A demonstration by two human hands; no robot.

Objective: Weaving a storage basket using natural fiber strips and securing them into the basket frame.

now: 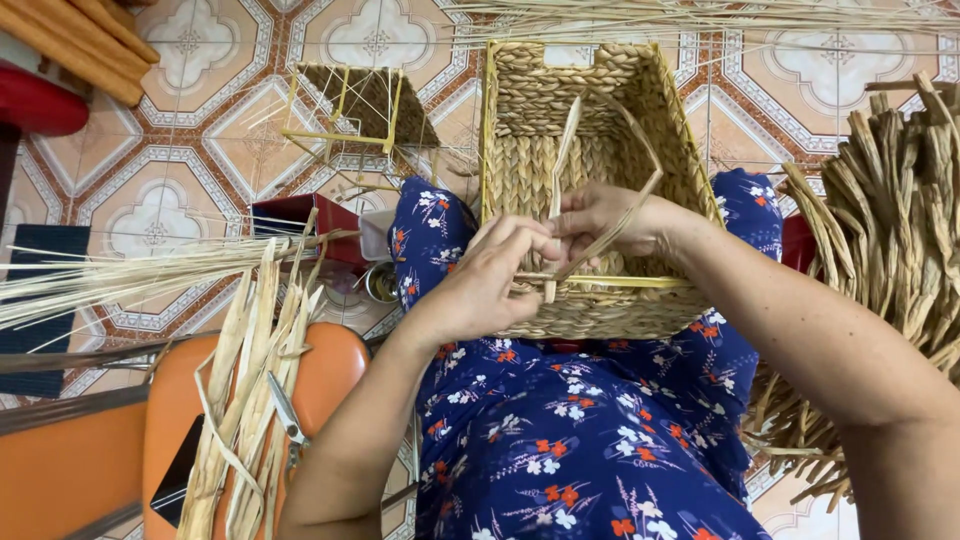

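Note:
A rectangular woven straw basket (600,110) with a yellow frame rests on my lap, over blue flowered cloth. My left hand (490,280) presses against the basket's near rim and pinches a pale straw strand (562,160) that rises up into the basket. My right hand (605,220) is closed on a looped strand just inside the near rim, touching my left fingers. Both hands meet at the middle of the near wall.
A bundle of dried straw (250,380) and scissors (287,415) lie on an orange stool (330,370) at left. A heap of thick dried fibre (890,230) lies right. A second yellow frame basket (350,105) stands on the tiled floor. Thin reeds (110,275) lie left.

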